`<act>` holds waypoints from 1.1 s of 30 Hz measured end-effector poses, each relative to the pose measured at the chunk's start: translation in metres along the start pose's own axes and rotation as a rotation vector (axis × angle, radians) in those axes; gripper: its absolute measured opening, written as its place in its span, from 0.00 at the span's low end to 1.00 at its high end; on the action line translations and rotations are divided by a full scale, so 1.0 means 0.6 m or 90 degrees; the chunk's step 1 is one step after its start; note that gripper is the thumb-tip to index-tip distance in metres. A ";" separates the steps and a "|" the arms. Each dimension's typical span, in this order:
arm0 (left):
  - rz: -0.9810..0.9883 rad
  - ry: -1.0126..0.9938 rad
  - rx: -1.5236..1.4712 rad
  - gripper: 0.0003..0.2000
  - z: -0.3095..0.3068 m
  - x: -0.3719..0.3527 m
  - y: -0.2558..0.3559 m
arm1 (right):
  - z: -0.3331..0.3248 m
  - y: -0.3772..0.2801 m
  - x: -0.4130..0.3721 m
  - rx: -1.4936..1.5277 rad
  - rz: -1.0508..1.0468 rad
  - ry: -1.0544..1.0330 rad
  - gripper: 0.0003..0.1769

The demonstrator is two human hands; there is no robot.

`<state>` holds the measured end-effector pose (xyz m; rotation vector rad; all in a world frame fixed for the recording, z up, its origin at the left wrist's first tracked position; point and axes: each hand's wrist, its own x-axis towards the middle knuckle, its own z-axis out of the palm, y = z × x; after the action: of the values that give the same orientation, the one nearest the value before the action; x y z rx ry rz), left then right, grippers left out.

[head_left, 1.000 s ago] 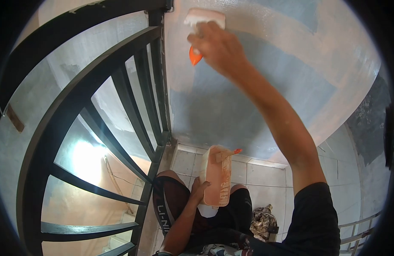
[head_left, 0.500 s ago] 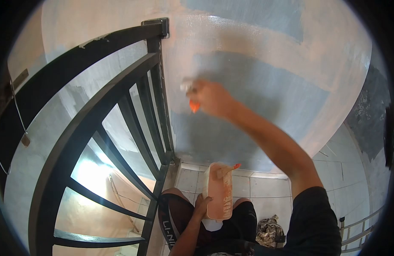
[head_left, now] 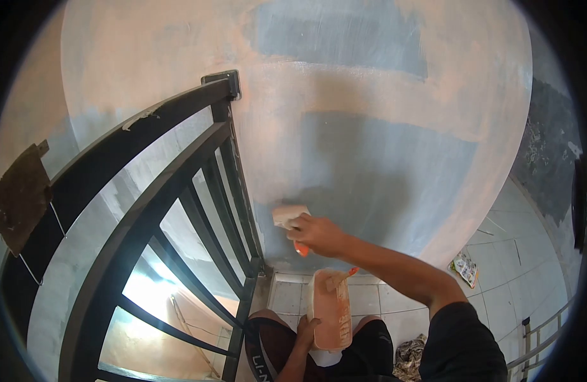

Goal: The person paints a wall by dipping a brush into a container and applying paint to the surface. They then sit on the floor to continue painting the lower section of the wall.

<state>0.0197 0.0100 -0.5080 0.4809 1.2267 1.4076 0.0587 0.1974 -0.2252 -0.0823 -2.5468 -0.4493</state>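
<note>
My right hand [head_left: 317, 235] is closed around the orange handle of a wide paint brush [head_left: 291, 216], whose pale bristles lie against or close to the wall [head_left: 376, 184], low down beside the railing. The wall shows grey patches among peach paint. My left hand [head_left: 307, 332] grips the left side of a long plastic container [head_left: 331, 312] between my knees. Peach paint fills the container, and a second, smaller brush [head_left: 336, 279] with an orange-red tip rests at its far end.
A black metal railing [head_left: 147, 172] curves along the left, with a brown plate [head_left: 21, 200] hanging on it. On the tiled floor [head_left: 497, 267] lie a small printed packet [head_left: 464, 270] and a crumpled cloth [head_left: 410, 358]. Metal bars [head_left: 534, 344] stand at the lower right.
My right hand has moved down the wall with the brush, nearer to the container. The view has shifted, so the railing and container appear lower and the packet now shows. My left hand still holds the container.
</note>
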 end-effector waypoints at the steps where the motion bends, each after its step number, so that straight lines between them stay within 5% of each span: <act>1: -0.004 0.004 0.000 0.25 0.001 0.002 0.005 | -0.014 -0.009 -0.017 0.136 0.105 0.037 0.10; 2: 0.001 -0.001 -0.004 0.25 -0.002 0.002 0.010 | -0.024 -0.015 -0.029 0.145 0.111 0.030 0.10; 4: 0.013 -0.008 -0.035 0.25 -0.017 0.018 -0.018 | -0.040 -0.031 -0.060 0.389 0.373 0.220 0.13; 6: 0.015 0.002 -0.023 0.25 -0.018 0.016 -0.023 | -0.062 -0.040 -0.093 0.532 0.674 0.235 0.10; 8: -0.003 0.002 -0.077 0.23 -0.006 0.001 -0.005 | -0.056 -0.032 -0.140 0.773 0.701 0.410 0.08; 12: 0.025 0.023 0.010 0.29 -0.004 -0.001 0.015 | -0.087 -0.085 -0.157 0.662 0.901 0.368 0.08; 24: 0.006 0.031 -0.018 0.32 0.010 -0.025 0.058 | 0.058 -0.213 -0.213 0.376 0.776 0.042 0.08; 28: 0.010 0.033 -0.024 0.33 0.014 -0.025 0.057 | 0.096 -0.233 -0.226 0.358 0.706 0.120 0.07; 33: 0.017 0.037 -0.026 0.33 0.012 -0.027 0.056 | 0.090 -0.232 -0.232 0.381 0.745 0.004 0.07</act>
<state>0.0143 0.0047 -0.4709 0.4326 1.2400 1.4754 0.1288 0.0889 -0.3835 -1.2169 -2.0476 0.7356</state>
